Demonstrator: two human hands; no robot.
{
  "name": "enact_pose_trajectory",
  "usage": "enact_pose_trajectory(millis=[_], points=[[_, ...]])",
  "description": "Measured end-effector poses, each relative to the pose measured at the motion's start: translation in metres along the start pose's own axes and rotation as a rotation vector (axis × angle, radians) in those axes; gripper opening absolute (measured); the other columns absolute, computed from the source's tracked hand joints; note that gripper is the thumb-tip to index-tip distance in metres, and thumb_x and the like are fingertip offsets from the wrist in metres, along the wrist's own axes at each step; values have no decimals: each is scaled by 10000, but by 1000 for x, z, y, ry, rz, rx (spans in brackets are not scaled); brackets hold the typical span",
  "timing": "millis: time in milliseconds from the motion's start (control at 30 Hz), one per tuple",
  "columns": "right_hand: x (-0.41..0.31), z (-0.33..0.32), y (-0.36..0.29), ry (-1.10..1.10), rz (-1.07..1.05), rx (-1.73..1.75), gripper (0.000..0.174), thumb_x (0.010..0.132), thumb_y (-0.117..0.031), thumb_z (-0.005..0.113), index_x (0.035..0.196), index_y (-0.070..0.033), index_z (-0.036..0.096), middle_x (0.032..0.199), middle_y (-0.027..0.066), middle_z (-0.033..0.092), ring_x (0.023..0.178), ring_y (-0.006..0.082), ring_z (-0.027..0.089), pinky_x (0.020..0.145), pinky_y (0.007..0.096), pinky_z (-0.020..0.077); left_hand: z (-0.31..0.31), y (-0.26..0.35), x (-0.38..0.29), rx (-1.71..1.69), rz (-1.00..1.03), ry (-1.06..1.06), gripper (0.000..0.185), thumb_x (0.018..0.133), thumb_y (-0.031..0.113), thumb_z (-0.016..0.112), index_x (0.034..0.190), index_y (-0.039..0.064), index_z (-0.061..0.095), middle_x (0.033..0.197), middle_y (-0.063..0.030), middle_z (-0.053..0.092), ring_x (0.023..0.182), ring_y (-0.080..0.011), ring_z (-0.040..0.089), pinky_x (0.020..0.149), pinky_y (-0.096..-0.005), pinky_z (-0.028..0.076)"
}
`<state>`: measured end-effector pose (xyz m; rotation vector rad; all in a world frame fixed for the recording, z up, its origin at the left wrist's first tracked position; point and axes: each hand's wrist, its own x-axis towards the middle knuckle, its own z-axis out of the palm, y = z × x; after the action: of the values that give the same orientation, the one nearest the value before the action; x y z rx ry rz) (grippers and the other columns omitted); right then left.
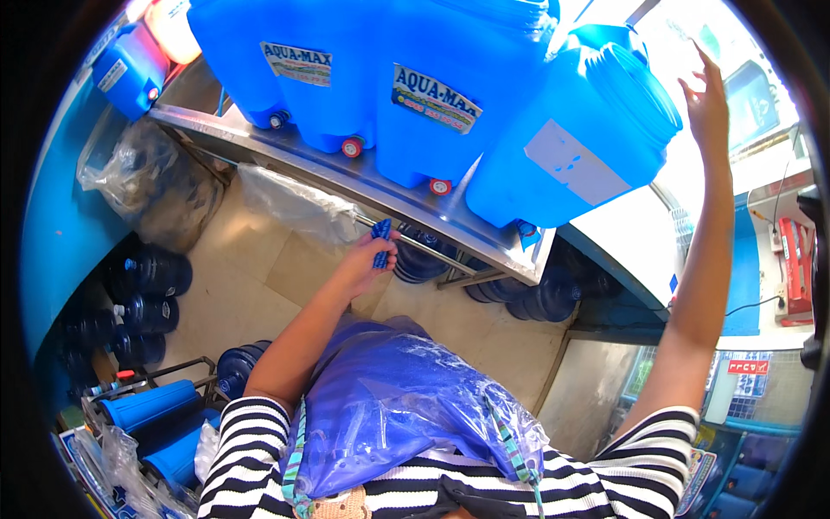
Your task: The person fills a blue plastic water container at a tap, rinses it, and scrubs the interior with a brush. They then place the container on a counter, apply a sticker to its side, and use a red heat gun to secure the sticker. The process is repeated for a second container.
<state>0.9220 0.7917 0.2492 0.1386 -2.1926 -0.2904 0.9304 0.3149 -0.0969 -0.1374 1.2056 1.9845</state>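
My left hand (369,261) is closed around a small blue printed plastic piece (381,243), possibly a seal, just below the front edge of the steel counter (447,217). My right hand (708,107) is raised at the upper right, fingers apart, beside the threaded mouth of a blue plastic water container (577,143). Nothing shows in it, though bright glare lies behind. That container has a blank pale label and a blue wrap (528,235) around its tap. More blue containers (428,84) with red or dark taps stand left of it; their labels bear writing.
Clear plastic bags (292,194) hang under the counter. Dark blue round water bottles (418,253) stand beneath it, others (152,311) at left. Blue filter housings (152,402) sit lower left. A blue plastic apron (415,396) covers my front. Cords (752,305) run at right.
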Motion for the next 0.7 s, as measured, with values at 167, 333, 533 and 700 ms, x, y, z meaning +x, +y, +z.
enact_pose_trajectory(millis=[167, 333, 533, 700], points=[[32, 68, -19, -119, -368, -92, 461, 845, -118, 675, 1275, -203, 533, 1332, 81, 518, 1161, 281, 545, 937, 398, 493, -26, 2, -28, 44, 66, 147, 278, 827, 82, 518, 1100, 39, 546, 773, -10, 516, 671, -105, 510, 669, -255, 448], [25, 53, -16, -309, -295, 129, 366, 825, -114, 688, 1180, -147, 607, 1230, 102, 607, 1161, 289, 553, 973, 380, 474, -45, -1, -41, 33, 113, 205, 221, 827, 124, 591, 1040, 73, 564, 716, 19, 505, 626, -84, 487, 603, -247, 404], [25, -59, -45, -257, -405, -51, 208, 771, -54, 668, 966, -79, 600, 1025, 125, 632, 1025, 273, 574, 880, 380, 469, -79, 39, -42, 212, 254, 379, 142, 858, 167, 638, 975, 121, 572, 710, 48, 492, 606, -62, 470, 589, -229, 383], [18, -112, -80, -330, -273, -139, 127, 780, -53, 623, 840, -21, 516, 812, 123, 524, 801, 244, 531, 699, 363, 431, -148, 147, -24, 248, 639, 673, 123, 887, 229, 619, 874, 109, 596, 637, 27, 483, 561, -82, 477, 534, -242, 382]])
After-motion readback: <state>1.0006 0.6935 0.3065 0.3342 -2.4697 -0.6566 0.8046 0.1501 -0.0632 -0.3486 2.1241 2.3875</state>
